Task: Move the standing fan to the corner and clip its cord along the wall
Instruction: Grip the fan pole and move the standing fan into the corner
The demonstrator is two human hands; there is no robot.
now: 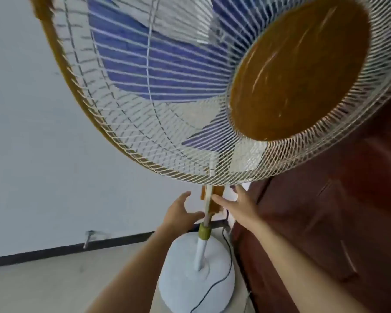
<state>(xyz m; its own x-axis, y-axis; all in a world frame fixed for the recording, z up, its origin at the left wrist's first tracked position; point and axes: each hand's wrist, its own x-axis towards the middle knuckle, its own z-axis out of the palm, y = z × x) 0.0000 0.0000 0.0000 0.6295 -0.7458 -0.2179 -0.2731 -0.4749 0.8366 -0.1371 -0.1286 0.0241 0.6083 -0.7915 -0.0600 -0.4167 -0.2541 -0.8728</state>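
Beside the brown door (pixel 325 222), the standing fan (pixel 203 224) awaits moving: left hand (pixel 181 213) and right hand (pixel 239 206) flank its pole, fingers spread, gripping nothing; next likely close and lift.

White wall (pixel 32 132), dark baseboard (pixel 54 250), pale floor (pixel 43 288), brown wooden door (pixel 325 222) right.

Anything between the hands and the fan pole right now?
Nothing visible. Both hands are open on either side of the fan pole, just under the grille: left hand almost at it, right hand fingertips at the amber control box. The black cord trails behind the base, clear of both.
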